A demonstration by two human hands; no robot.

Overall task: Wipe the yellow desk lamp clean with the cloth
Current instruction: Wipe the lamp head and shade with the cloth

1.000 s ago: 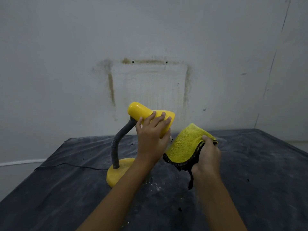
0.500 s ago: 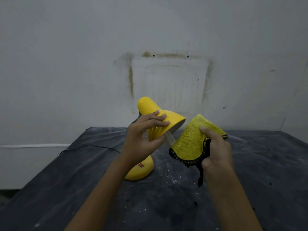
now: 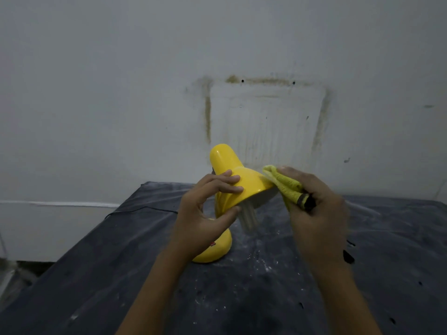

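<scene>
Your right hand has brought the cloth in from clear of the lamp shade at its 4 o'clock, and now presses it, bunched, against the rim at 3 o'clock.

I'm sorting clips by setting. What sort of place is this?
Likely a bare indoor workroom or a room under repair: a stained white wall with a rectangular mark where something perhaps hung, and a dusty dark plastic sheet under the yellow lamp.
</scene>
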